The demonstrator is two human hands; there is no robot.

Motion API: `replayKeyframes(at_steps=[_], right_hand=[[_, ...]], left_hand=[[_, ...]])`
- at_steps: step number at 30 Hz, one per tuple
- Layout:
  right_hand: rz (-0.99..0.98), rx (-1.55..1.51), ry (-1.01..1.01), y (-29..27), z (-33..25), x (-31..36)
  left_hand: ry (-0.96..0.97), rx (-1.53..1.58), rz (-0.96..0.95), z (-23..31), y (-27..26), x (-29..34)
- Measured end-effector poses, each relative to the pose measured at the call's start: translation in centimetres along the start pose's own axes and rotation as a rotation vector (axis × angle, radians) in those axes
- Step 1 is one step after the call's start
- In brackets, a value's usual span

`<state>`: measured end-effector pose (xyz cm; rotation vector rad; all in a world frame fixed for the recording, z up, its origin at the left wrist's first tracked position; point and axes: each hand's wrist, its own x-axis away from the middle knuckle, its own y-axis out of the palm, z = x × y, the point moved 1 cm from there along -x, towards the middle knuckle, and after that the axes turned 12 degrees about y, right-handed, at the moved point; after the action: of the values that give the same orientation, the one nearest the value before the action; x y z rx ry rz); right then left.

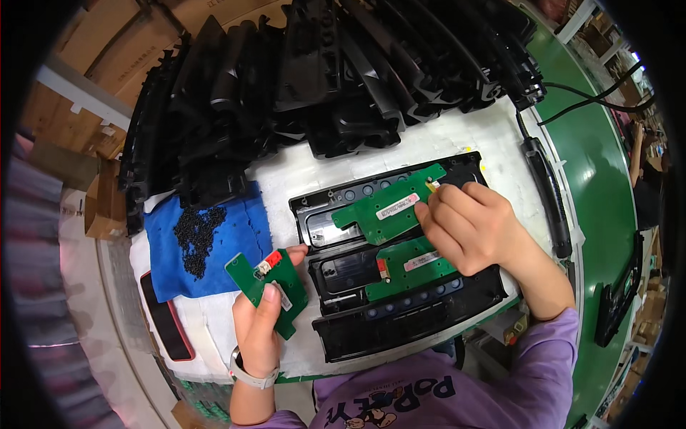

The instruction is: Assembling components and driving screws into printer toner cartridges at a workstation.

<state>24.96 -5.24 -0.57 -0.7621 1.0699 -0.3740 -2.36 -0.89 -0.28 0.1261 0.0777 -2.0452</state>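
Observation:
My left hand point(259, 318) grips a green circuit board point(246, 279) with its thumb on top; red and white connectors sit on that board. With fingers curled into a pinch, my right hand point(468, 225) is at the right end of a second circuit board point(368, 214), beside a small yellow-and-white connector point(433, 186). This board lies in the farther black plastic housing point(314, 204). A third circuit board point(393, 286) rests in the nearer black housing point(336, 275), partly covered by my right hand. The right fingertips are partly hidden.
Black plastic housings point(307, 79) are piled along the table's far side. Small black screws point(196, 239) lie heaped on a blue cloth point(163, 264). Left of them is a red-edged phone point(166, 322). A corded black electric screwdriver point(547, 193) lies at right, beside a green surface point(593, 193).

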Motion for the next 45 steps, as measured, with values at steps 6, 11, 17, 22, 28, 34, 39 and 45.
replayKeyframes(at_steps=[6,11,17,22,28,34,39,45], right_hand=[[-0.129,0.028,0.063,0.2,0.2,0.0],[-0.239,-0.059,0.168,0.2,0.1,-0.5],[-0.364,-0.345,0.407,0.2,1.3,-0.9],[-0.333,-0.351,0.448,0.2,1.1,-0.5],[-0.339,-0.436,0.461,0.4,1.1,-0.4],[-0.228,-0.675,0.443,-1.1,-1.1,-1.9],[-0.18,-1.319,0.487,-3.3,-6.9,-5.1],[-0.203,-1.142,0.74,-5.5,-6.4,-3.8]], left_hand=[[0.125,-0.217,-0.1,-0.3,-0.1,-0.4],[0.19,-0.314,-0.116,0.0,0.7,-0.8],[0.19,-0.423,-0.174,-0.4,0.7,-1.0],[0.179,-0.445,-0.177,-0.4,0.9,-0.9],[0.173,-0.324,-0.052,-0.2,0.3,0.0],[0.376,0.05,0.052,0.4,0.2,0.3],[0.51,0.018,0.024,-0.6,2.6,1.0],[0.427,-0.225,-0.236,-1.3,1.7,2.5]])
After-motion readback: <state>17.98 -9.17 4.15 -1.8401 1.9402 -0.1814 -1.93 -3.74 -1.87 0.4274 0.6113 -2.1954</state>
